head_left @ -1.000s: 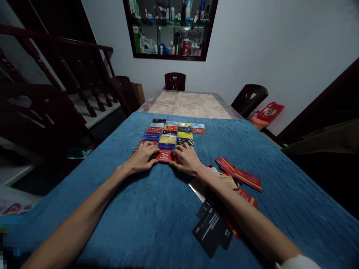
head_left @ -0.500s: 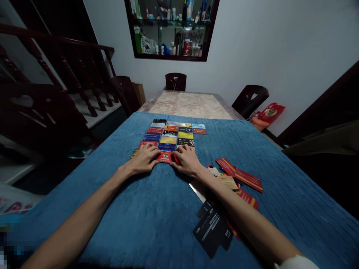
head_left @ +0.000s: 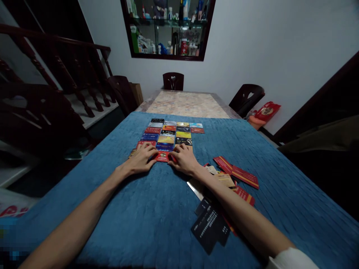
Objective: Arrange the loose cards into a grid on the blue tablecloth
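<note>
Both hands lie flat and spread, fingers uncurled, gripping nothing: the left hand (head_left: 141, 158) and the right hand (head_left: 183, 160) press at either end of a small red rectangular card (head_left: 162, 156) that sits on the blue ribbed cloth (head_left: 146, 213) at the near edge of a grid of colourful cards (head_left: 171, 132). The red card lies between the two sets of fingertips, touching them on both sides, just below the lowest full row.

From where I stand, squaring that card calls for light, even pressure from both sides, so that it slides level with its neighbours without ruffling the cloth or nudging the rows above it.

To the right, beside the right forearm, a loose scatter of red and cream cards (head_left: 237, 175) lies fanned out, and nearer still a few black cards with white print (head_left: 210, 228) overlap one another. Beyond the cloth a bare marbled tabletop (head_left: 186, 104) runs on to dark wooden chairs (head_left: 173, 80).

The room is dim. Print on the grid cards cannot be read, the left hand covers whatever card is beneath its palm, and the right forearm hides part of the scatter, including most of a pale card under it.
</note>
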### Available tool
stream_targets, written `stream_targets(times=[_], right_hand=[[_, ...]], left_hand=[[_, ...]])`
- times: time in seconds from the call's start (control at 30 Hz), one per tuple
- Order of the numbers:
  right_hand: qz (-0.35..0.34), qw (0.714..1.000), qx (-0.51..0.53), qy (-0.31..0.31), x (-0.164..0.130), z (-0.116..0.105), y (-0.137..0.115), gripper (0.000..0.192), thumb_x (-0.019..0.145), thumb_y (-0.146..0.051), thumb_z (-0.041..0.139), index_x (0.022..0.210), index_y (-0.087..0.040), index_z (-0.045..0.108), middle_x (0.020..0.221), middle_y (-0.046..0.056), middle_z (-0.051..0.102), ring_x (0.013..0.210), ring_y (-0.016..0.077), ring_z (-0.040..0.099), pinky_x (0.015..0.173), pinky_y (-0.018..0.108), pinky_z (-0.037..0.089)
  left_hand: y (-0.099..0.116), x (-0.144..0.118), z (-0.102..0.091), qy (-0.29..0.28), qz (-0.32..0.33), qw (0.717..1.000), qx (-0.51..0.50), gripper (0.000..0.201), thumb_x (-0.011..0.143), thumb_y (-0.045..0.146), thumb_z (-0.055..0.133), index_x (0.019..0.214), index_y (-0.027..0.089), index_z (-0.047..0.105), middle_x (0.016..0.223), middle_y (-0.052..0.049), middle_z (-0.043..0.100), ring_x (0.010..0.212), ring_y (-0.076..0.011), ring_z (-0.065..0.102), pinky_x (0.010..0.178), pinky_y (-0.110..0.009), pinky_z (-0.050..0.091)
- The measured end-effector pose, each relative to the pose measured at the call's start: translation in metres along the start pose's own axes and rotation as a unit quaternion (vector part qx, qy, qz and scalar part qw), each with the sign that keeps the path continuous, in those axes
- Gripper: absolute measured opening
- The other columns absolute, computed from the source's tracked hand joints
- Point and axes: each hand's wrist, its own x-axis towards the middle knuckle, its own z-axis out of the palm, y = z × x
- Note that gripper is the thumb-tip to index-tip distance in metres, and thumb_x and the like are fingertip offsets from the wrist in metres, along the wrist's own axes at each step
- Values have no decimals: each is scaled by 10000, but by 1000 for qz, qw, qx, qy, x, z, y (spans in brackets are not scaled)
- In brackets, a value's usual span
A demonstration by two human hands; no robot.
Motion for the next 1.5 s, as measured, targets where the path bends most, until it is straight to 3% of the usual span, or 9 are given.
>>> stream_targets(times=[0.27,0.57,0.83,1.07,1.23,1.5], right_hand=[[1,1000,5,-7,-1,-3,-3,400,960,-488,506,1199,-218,681,1207,123,608,1152,312,435,918,451,368],[2,1000,1,-13,2,-3,-3,371,950,-473,538,1186,-224,679,1205,127,611,1152,305,433,901,433,375],[-2,1000,1,15,2,-27,-5,346,964,-451,517,1162,-226,689,1212,116,633,1141,303,445,878,431,352],[-25,999,-5,41,-3,-44,-6,319,962,-433,536,1141,-224,696,1133,110,661,1100,290,442,819,389,324],[-30,997,-16,64,-17,-54,14,248,940,-373,587,1093,-219,706,1091,95,682,1063,275,458,794,374,306],[3,992,-17,126,-72,-56,76,198,944,-331,575,1020,-228,727,1022,89,718,997,257,517,778,372,343]], left_hand=[[3,0,0,19,12,1000,-6,229,895,269,492,1052,194,641,1134,-105,639,1165,-311,452,993,-547,360],[0,2,7,33,5,999,-18,232,865,265,484,1024,179,630,1114,-114,644,1167,-328,453,991,-565,365],[0,3,7,48,18,999,-7,209,864,292,494,971,178,632,1072,-105,642,1130,-316,470,946,-531,394],[16,7,3,103,48,993,-17,178,875,271,507,943,177,643,1048,-90,653,1135,-291,475,1001,-497,379],[35,16,0,129,77,988,-37,185,887,243,503,965,172,656,1051,-96,659,1116,-285,491,967,-487,404],[74,44,-2,108,162,981,-19,238,912,226,495,1078,154,649,1108,-117,653,1166,-297,483,972,-487,395]])
